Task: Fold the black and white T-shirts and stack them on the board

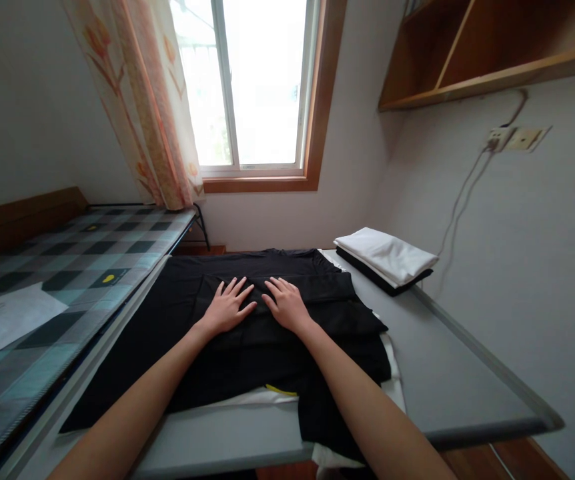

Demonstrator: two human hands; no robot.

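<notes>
Black garments (247, 360) lie spread in layers across the light table, with white cloth showing under their lower and right edges. A small yellow strip (281, 390) shows at the lower edge. My left hand (228, 307) rests flat on the black cloth near its upper middle, fingers spread. Just to its right, my right hand (286, 303) lies palm down on the same cloth, its fingers slightly apart. Neither hand grips anything. One black sleeve hangs toward the table's front edge, partly behind my right forearm.
On the table's (457, 360) back right sits a folded stack with white cloth (387, 255) over black. A checked bed (132, 243) holding a paper sheet (12, 320) stands at left. Cables (460, 193) hang down the right wall below a wooden shelf (497, 80).
</notes>
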